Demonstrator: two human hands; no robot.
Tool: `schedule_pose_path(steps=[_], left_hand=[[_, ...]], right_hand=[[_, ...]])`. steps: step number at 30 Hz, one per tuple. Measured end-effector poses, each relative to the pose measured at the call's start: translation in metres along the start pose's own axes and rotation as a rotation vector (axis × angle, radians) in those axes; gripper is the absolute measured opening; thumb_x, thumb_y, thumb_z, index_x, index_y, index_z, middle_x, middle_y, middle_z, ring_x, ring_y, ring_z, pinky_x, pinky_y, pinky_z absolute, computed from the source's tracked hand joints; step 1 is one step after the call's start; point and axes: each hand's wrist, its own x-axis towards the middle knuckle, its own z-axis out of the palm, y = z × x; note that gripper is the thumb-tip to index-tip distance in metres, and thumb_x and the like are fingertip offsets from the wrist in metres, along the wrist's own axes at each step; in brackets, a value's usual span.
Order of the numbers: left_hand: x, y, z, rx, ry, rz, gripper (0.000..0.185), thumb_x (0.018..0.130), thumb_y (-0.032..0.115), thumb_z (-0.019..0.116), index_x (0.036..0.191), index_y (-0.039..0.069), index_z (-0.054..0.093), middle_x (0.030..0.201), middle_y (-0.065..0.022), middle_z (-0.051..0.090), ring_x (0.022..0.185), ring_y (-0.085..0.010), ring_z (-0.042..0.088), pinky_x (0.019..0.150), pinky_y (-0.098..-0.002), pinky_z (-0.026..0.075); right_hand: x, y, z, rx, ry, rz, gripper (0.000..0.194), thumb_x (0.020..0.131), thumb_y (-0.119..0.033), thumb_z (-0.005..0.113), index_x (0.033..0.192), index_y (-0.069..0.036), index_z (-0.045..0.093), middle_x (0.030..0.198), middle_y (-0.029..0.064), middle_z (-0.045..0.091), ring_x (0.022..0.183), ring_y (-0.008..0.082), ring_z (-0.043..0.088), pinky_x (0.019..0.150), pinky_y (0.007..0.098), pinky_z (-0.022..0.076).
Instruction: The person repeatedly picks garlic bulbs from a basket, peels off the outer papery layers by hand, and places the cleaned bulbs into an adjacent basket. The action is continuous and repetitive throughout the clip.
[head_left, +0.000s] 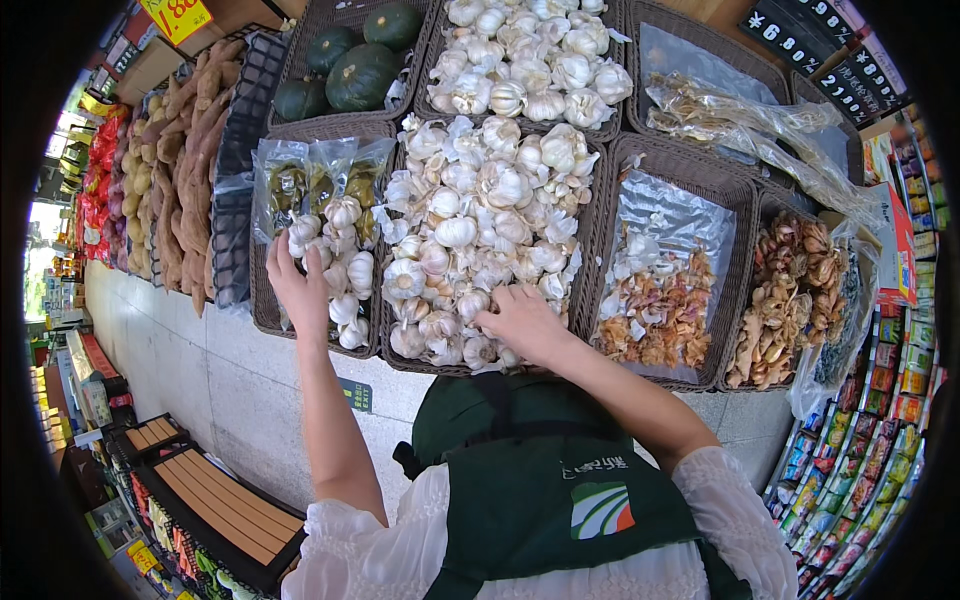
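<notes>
My left hand (298, 289) is over a wicker basket at the left, with its fingertips around a white garlic bulb (304, 228). Several more garlic bulbs (343, 309) lie in that basket, beside clear bags of a green pickled vegetable (321, 184). In the middle basket, heaped with loose garlic (456, 232), my right hand (526, 321) reaches in from the front right. Its thumb and fingers close at the side of another garlic bulb (472, 302); the far fingertips are partly hidden.
Dark green squashes (363, 75) and more garlic (525, 60) fill the back baskets. To the right are a basket with onion skins on plastic (660, 322), ginger (772, 337) and bagged dried goods (735, 120). Sweet potatoes (191, 165) stand left. A slatted display (232, 502) is lower left.
</notes>
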Motion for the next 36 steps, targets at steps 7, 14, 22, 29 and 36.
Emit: schedule_pose_path(steps=[7,14,22,29,36], left_hand=[[-0.071,0.097,0.007,-0.609,-0.424,-0.033,0.026,0.084,0.007,0.061,0.109,0.006,0.06,0.111,-0.0099,0.059,0.099,-0.022,0.055,0.08,-0.0313,0.046],[-0.112,0.134,0.033,-1.371,-0.85,-0.691,0.033,0.098,0.032,0.047,0.118,0.007,0.054,0.11,-0.0067,0.056,0.091,-0.0164,0.058,0.074,-0.0297,0.049],[-0.127,0.161,0.025,-1.545,-1.178,-1.181,0.045,0.097,0.051,0.037,0.106,0.01,0.052,0.084,-0.0065,0.061,0.066,-0.0169,0.06,0.045,-0.0239,0.045],[-0.119,0.142,0.031,-1.767,-1.141,-1.305,0.06,0.093,0.063,0.033,0.097,0.008,0.057,0.062,-0.0104,0.056,0.038,-0.0141,0.039,0.032,-0.0227,0.026],[-0.116,0.145,0.023,-1.907,-1.131,-1.272,0.057,0.095,0.061,0.029,0.1,0.01,0.056,0.056,-0.0054,0.048,0.036,-0.0127,0.036,0.031,-0.0234,0.025]], right_hand=[[-0.008,0.008,0.018,0.134,0.11,-0.012,0.029,0.074,-0.009,0.06,0.103,-0.012,0.059,0.093,0.0116,0.049,0.091,0.0312,0.052,0.082,0.0409,0.0423],[-0.009,-0.01,-0.037,0.539,0.426,0.182,0.034,0.07,-0.022,0.076,0.097,-0.01,0.06,0.091,0.008,0.054,0.084,0.0259,0.057,0.067,0.0368,0.0468],[0.0,-0.007,-0.031,0.371,0.599,0.14,0.018,0.079,-0.024,0.069,0.075,-0.008,0.06,0.063,0.0079,0.052,0.058,0.0275,0.057,0.051,0.0394,0.0454],[-0.005,0.019,-0.017,0.477,0.552,0.276,0.011,0.08,-0.014,0.068,0.082,-0.005,0.063,0.069,0.0099,0.058,0.066,0.0314,0.061,0.059,0.0379,0.0495],[-0.013,-0.004,-0.045,0.759,0.36,0.275,0.034,0.085,-0.026,0.064,0.114,-0.008,0.061,0.108,0.0121,0.054,0.101,0.0312,0.054,0.086,0.0374,0.0447]])
